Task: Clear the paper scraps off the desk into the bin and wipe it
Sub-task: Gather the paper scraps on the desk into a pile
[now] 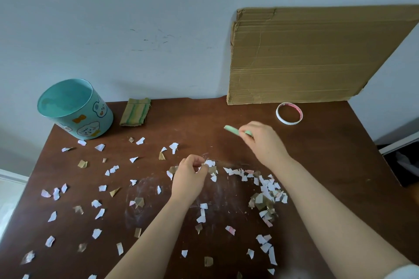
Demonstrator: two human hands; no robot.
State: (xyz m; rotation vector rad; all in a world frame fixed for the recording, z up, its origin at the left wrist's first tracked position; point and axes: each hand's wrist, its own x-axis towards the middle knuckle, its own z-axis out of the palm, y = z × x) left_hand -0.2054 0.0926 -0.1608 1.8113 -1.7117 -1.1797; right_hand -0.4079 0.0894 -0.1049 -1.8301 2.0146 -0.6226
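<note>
Several torn paper scraps (99,213), white, pink and gold, lie scattered over the brown desk (328,165), with a denser pile (265,197) under my right forearm. My left hand (189,179) pinches a white scrap (209,162) near the desk's middle. My right hand (263,142) is raised a little further back and grips a green roll of tape (231,130); a clear strip seems to run from it towards my left hand. The teal bin (74,108) with cartoon stickers stands open at the back left. A folded green-striped cloth (135,111) lies beside it.
A sheet of brown cardboard (306,52) leans against the wall at the back right. A white roll of tape (289,113) lies flat in front of it. Whitish smears (147,190) mark the desk near its middle. The desk's right edge drops to a dark gap.
</note>
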